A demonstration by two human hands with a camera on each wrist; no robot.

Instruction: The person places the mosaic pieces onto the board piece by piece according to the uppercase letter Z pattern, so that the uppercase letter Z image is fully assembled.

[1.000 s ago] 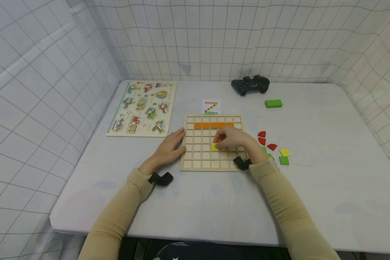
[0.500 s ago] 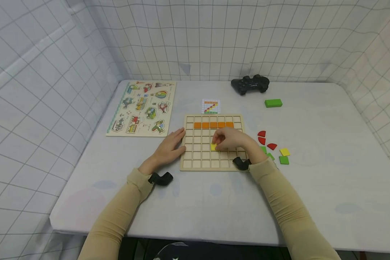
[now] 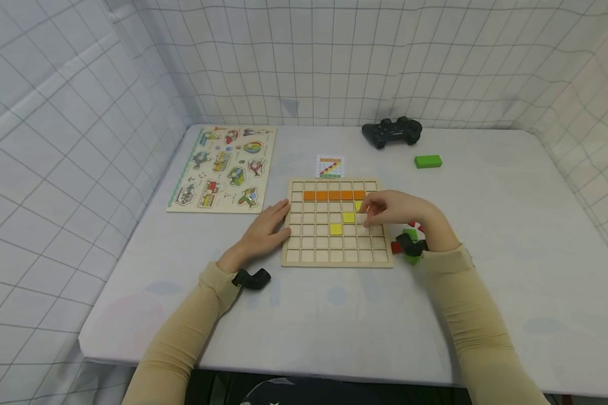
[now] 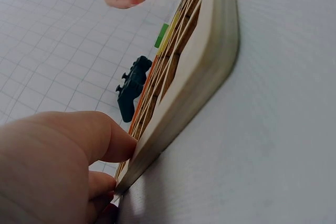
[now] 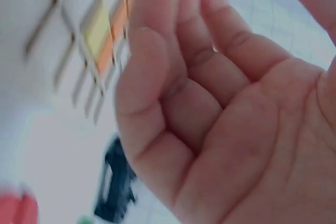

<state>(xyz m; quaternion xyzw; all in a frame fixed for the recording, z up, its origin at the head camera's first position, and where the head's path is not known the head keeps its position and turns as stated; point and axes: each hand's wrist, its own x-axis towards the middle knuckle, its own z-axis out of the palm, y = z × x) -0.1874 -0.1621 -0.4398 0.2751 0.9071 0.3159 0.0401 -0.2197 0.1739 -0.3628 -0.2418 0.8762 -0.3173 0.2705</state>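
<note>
A wooden grid board (image 3: 306,257) lies on the table. A row of orange tiles (image 3: 334,196) fills cells near its far side. Yellow tiles form a diagonal: one yellow tile (image 3: 336,229) sits near the middle, another (image 3: 348,217) up and to its right, and a third is partly behind my right fingers. My right hand (image 3: 397,207) hovers over the board's right side, fingers loosely bent, with nothing visible between them. At the board's left edge my left hand (image 3: 264,229) rests with fingers extended; in the left wrist view its thumb (image 4: 113,137) touches the rim.
Red and green pieces (image 3: 410,233) lie right of the board, partly hidden by my right wrist. Behind the board is a small pattern card (image 3: 330,166). A picture puzzle (image 3: 222,169) lies at left; a black game controller (image 3: 392,131) and green block (image 3: 428,162) lie farther back.
My right hand has let go of the yellow tile near the board's middle and moved right. That tile and two others now show in their cells. The left hand has stayed put.
</note>
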